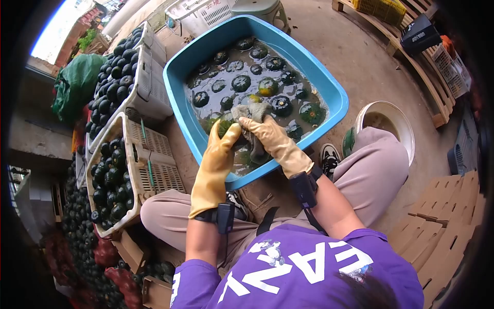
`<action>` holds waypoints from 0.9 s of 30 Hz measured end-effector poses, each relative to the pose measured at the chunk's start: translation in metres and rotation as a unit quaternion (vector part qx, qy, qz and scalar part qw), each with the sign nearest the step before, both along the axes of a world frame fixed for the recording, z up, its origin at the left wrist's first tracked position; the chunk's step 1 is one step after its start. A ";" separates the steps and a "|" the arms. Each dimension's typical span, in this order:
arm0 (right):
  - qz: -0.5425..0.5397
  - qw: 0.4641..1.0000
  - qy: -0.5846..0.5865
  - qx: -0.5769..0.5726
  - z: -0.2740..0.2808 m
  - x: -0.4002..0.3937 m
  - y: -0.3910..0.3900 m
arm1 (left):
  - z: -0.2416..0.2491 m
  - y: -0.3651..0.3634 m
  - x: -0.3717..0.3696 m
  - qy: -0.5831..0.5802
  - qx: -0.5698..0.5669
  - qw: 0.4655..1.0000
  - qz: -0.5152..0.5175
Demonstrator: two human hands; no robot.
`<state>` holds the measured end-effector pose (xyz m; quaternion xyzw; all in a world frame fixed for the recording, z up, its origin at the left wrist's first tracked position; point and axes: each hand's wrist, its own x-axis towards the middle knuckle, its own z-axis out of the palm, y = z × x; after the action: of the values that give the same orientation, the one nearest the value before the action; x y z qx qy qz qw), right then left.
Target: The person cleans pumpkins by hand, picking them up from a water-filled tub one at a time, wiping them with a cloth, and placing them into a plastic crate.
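Both my hands wear long yellowish rubber gloves and are over the near side of a blue plastic tub [335,98]. A wet grey cloth [252,110] is bunched in my right hand [278,141], its fingers closed on it. My left hand [220,149] is curled about a dark green squash [225,126] beside the cloth; glove and cloth hide part of it. In the murky water float several round green squashes [241,83], one with an orange patch [267,86].
At left stand white crates [154,136] heaped with dark squashes [110,180]. A white bucket [409,131] of brownish water is by my right knee. Flattened cardboard [437,226] lies at lower right, a wooden pallet [417,67] at upper right. A stool [257,7] stands behind the tub.
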<state>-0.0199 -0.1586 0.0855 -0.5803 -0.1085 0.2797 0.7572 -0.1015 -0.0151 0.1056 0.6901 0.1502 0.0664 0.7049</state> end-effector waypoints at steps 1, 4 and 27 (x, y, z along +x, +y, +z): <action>0.003 0.997 -0.076 0.020 -0.010 0.001 0.004 | -0.019 0.000 -0.003 0.000 0.146 0.989 0.034; 0.125 0.992 0.014 0.010 -0.043 0.021 0.012 | 0.025 -0.011 -0.004 0.147 0.339 0.923 -0.109; -0.032 0.992 0.092 -0.075 -0.022 0.005 0.025 | -0.005 0.000 0.016 0.025 0.035 0.996 0.081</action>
<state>-0.0151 -0.1340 0.0637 -0.6104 0.0012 0.3152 0.7266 -0.0855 -0.0156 0.1004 0.7011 0.2209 0.1113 0.6688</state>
